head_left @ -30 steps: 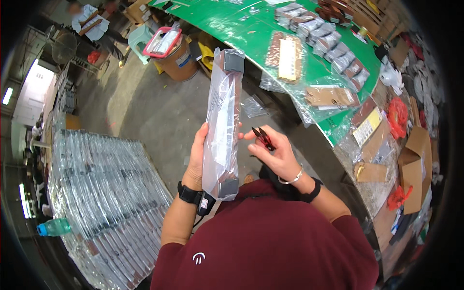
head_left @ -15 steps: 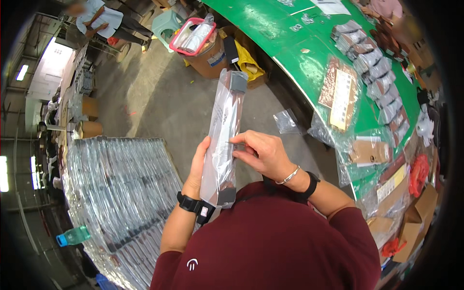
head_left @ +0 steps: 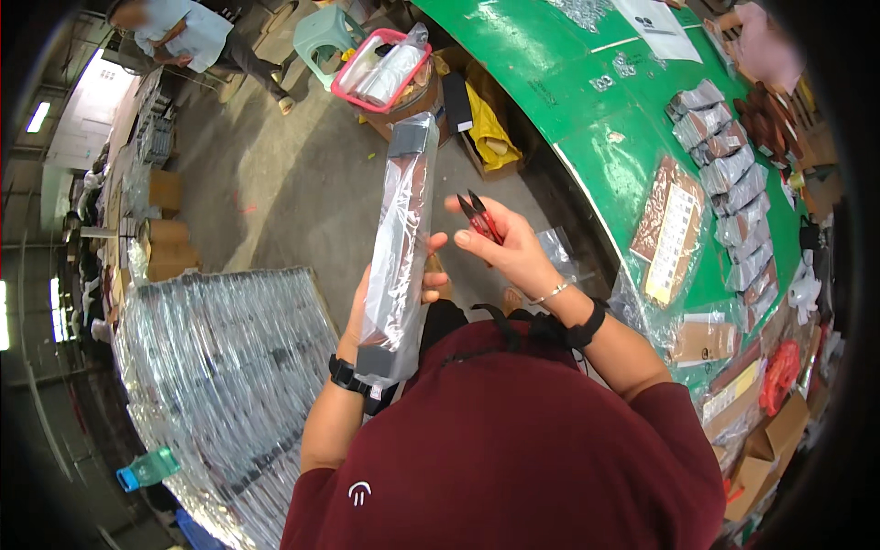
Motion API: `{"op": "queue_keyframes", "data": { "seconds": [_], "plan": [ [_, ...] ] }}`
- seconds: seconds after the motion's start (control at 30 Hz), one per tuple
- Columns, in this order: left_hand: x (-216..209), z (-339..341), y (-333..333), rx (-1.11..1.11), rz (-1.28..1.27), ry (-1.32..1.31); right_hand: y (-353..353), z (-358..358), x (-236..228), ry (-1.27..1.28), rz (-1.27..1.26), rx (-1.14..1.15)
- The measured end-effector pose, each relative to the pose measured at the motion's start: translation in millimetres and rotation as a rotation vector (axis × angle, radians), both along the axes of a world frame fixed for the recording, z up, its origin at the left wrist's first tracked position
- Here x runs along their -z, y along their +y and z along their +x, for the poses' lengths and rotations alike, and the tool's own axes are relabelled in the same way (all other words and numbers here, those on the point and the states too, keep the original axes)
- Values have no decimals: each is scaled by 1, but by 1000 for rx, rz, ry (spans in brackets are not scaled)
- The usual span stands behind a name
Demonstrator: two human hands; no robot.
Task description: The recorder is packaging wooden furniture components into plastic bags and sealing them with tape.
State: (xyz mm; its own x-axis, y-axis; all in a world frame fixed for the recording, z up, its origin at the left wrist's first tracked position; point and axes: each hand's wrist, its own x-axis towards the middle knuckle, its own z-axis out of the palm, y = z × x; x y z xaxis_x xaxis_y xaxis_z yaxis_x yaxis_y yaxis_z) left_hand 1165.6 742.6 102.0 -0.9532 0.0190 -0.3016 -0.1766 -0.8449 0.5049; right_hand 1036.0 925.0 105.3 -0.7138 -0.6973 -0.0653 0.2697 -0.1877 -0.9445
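A long, slim package (head_left: 394,252) in clear plastic wrap, with dark blocks at both ends, stands slanted in front of my chest. My left hand (head_left: 352,321) is wrapped around it from behind, its fingertips showing past the right edge. To the right of the package, and apart from it, my right hand (head_left: 521,249) is closed on red-handled thread snips (head_left: 483,222). Their dark, pointed blades are apart and face up and away from me.
Stacked plastic-wrapped packages (head_left: 229,367) fill the left side, with a green bottle (head_left: 156,467) beside them. At right, a green table (head_left: 587,119) holds rows of bagged pieces (head_left: 724,174). A pink basket (head_left: 406,81) rests on a drum. A person (head_left: 197,41) stands far left.
My right hand has drawn back from the package to the right, and the snips now show in it. The package has shifted slightly left, and my left fingertips have come into view around it.
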Motion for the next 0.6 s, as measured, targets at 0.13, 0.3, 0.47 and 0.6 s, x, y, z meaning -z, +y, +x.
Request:
{"op": "queue_keyframes", "data": {
  "seconds": [0.13,0.3,0.47,0.6],
  "plan": [
    [12,-19,-37,109,-2,72,-54,-48,33,-295,-83,58],
    [8,-50,-90,280,301,-69,-125,-84,45,-603,-326,-182],
    [16,-72,-185,503,-163,-100,-192,-94,24,-547,-235,-45],
    [12,-83,-238,116,-537,-31,-246,-95,18,-565,-181,33]
  ]
}}
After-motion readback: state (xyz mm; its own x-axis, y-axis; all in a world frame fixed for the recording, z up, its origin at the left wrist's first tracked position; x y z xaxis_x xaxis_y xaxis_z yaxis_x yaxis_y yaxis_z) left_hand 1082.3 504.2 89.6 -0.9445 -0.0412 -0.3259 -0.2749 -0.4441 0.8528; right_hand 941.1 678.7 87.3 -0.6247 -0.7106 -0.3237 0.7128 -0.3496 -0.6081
